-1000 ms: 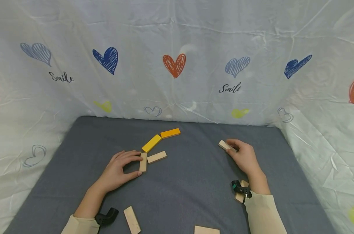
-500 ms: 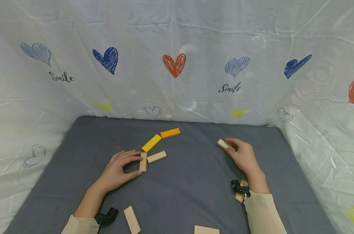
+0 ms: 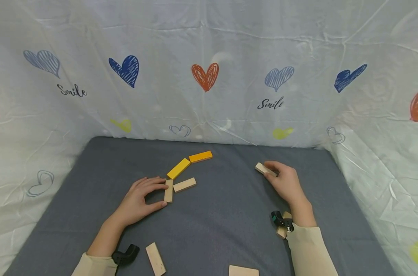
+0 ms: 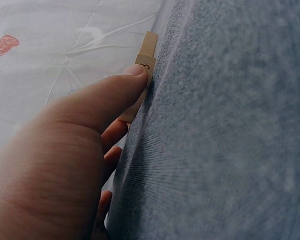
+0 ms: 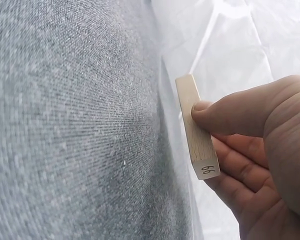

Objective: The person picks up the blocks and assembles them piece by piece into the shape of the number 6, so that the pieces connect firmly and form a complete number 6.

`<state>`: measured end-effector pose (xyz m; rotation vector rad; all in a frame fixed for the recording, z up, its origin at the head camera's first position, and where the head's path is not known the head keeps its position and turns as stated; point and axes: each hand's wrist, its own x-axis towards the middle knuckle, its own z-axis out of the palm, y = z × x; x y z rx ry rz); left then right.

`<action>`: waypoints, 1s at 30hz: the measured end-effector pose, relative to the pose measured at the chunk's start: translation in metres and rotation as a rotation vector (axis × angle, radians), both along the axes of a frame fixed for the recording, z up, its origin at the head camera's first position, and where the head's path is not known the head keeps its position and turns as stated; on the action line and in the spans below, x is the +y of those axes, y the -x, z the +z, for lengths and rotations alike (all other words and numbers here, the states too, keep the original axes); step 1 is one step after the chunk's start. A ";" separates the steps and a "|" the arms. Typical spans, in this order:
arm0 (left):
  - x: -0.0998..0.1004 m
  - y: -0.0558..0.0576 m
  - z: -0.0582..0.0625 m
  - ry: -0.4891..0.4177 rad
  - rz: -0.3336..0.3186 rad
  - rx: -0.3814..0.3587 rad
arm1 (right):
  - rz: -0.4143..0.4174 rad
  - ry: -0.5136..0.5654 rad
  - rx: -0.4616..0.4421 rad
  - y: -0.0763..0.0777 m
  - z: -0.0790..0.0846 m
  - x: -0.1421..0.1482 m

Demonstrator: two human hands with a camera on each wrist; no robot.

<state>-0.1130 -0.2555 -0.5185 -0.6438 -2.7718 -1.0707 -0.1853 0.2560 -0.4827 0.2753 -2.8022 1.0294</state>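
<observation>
My left hand point(image 3: 140, 199) holds a plain wooden block point(image 3: 169, 191) by its ends, thumb at the near end and fingertips at the far end. In the left wrist view the thumb presses on the block's numbered end point(image 4: 146, 62). A second plain block point(image 3: 185, 184) lies slanted just right of it, and a yellow block point(image 3: 178, 168) starts at its far end. An orange block point(image 3: 200, 156) continues from the yellow one. Over at the right, my right hand point(image 3: 285, 182) pinches another wooden block point(image 5: 196, 130) between thumb and fingers; its end reads 66 in the right wrist view.
A wooden block point(image 3: 155, 259) lies near the front, right of my left wrist. Another block point(image 3: 243, 270) is cut off by the bottom edge. Beneath my right wrist camera, wood point(image 3: 282, 232) shows partly hidden. A white heart-printed sheet point(image 3: 229, 46) stands behind the grey cloth point(image 3: 222, 218).
My right hand has shifted slightly left and away from me with its block. The left hand and the blocks around it look the same.
</observation>
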 end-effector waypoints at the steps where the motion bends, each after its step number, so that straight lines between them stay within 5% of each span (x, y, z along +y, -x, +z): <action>1: 0.000 0.000 0.000 0.001 0.000 -0.002 | 0.002 -0.001 0.001 0.000 0.000 -0.001; 30: 0.000 0.000 -0.001 0.002 0.000 0.020 | 0.091 0.008 0.049 0.006 0.004 -0.025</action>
